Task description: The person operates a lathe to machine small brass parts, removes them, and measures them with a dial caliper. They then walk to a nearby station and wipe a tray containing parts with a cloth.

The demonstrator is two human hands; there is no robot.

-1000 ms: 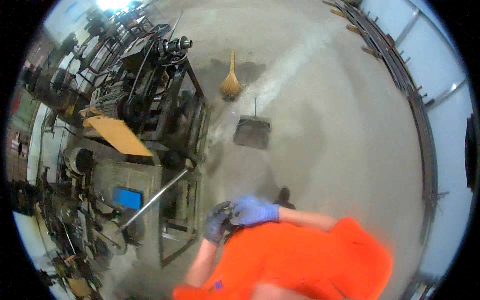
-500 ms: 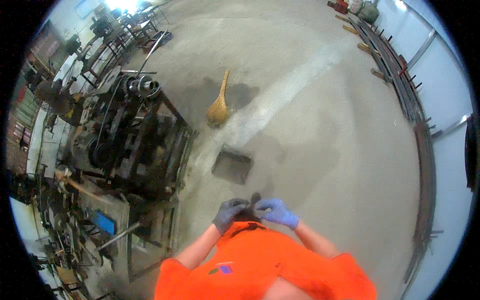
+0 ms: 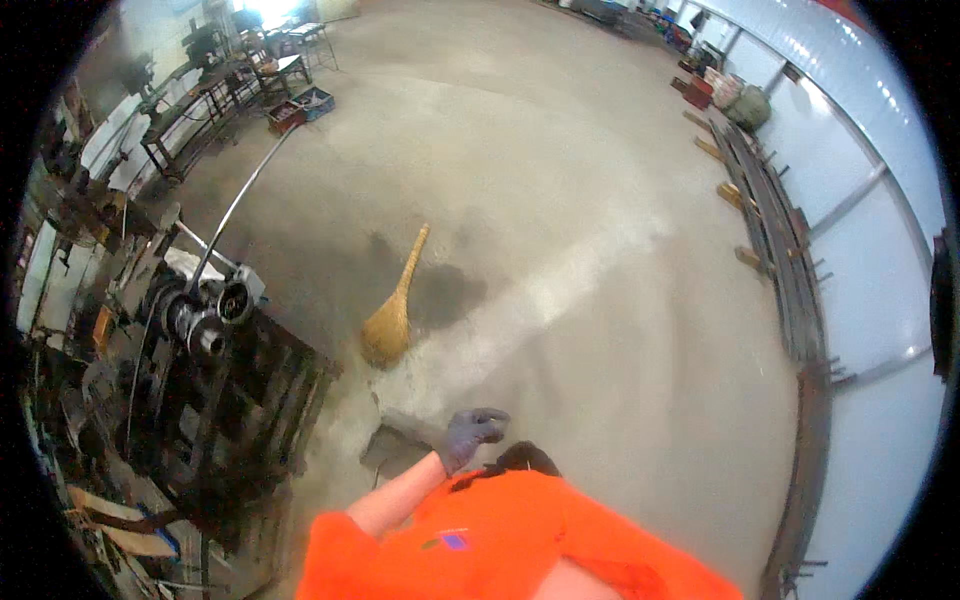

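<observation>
One gloved hand shows in my head view: the dark grey left hand (image 3: 470,440), released — fingers half curled, a gap between the tips — above the front of the orange shirt (image 3: 480,545); the right hand is out of sight, so I cannot tell its grip. On the floor (image 3: 600,370), just left of the visible hand, I see the dark dustpan (image 3: 392,452), and beyond it the straw broom (image 3: 388,330), handle pointing away, near the dark machine (image 3: 205,335).
</observation>
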